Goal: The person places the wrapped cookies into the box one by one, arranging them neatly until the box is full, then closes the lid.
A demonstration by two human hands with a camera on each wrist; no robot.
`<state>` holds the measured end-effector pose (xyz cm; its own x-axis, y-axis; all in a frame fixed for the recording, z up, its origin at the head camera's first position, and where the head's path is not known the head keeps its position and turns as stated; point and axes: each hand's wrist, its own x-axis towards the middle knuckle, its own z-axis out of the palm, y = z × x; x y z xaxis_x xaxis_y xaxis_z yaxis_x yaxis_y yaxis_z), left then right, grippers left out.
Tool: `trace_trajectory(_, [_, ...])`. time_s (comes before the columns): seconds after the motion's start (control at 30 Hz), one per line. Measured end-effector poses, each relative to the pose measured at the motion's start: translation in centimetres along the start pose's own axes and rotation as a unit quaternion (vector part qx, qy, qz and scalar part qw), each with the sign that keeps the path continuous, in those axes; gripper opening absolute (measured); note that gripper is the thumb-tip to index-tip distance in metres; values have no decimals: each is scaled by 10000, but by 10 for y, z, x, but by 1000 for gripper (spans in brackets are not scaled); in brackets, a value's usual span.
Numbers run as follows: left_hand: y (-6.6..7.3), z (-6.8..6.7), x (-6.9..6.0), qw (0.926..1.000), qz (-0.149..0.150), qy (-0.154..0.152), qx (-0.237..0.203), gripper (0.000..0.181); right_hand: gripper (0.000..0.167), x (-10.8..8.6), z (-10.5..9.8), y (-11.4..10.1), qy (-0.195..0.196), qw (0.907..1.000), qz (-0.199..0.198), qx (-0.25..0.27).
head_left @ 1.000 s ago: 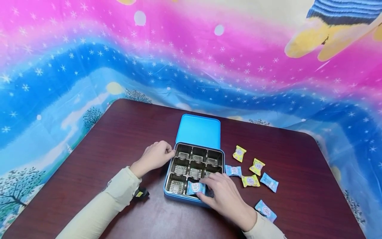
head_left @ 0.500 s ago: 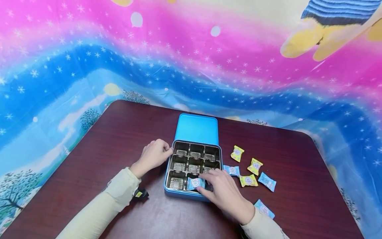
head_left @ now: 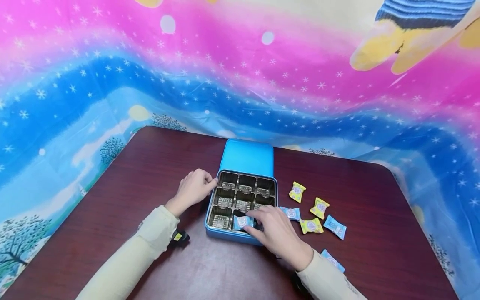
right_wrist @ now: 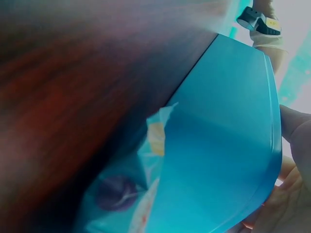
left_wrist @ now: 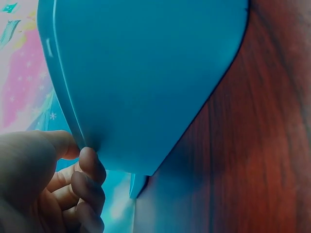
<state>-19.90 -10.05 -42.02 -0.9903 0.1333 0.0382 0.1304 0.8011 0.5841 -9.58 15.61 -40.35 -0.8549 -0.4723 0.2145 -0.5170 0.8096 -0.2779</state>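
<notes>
Here's the right hand [head_left: 275,229] leaning in over the near side of the blue tin [head_left: 234,236], thumb and forefinger bent around the right end of a blue candy [head_left: 241,222]; it looks like a light pinch, though the fingers partly cover the contact. That candy sits in the near middle compartment of the gold tray [head_left: 243,204], label up. Over on the left, the left hand [head_left: 193,186] has thumb and forefinger pinched together on the tin's rim, near its far left corner, other fingers curled. The lid [head_left: 247,158] lies folded back on the far side. And out right on the dark table [head_left: 210,271], three yellow candies [head_left: 311,226] and three other blue candies [head_left: 335,227] lie scattered, one blue just beside the tin.
</notes>
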Motion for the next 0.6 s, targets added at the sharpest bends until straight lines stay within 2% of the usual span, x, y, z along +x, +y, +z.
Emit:
trace_trajectory(0.23, [1, -2, 1, 9999, -67, -94, -27, 43, 30, 3, 0, -3, -219, 9997, 20, -107])
trace_trajectory(0.47, [2, -3, 0, 9999, -90, -118, -55, 43, 28, 2, -1, -3, -206, 9988, -274, -361])
trace_trajectory(0.6, [2, -4, -1, 9999, -67, -143, -71, 44, 29, 1, -3, -4, -213, 9986, -256, -400])
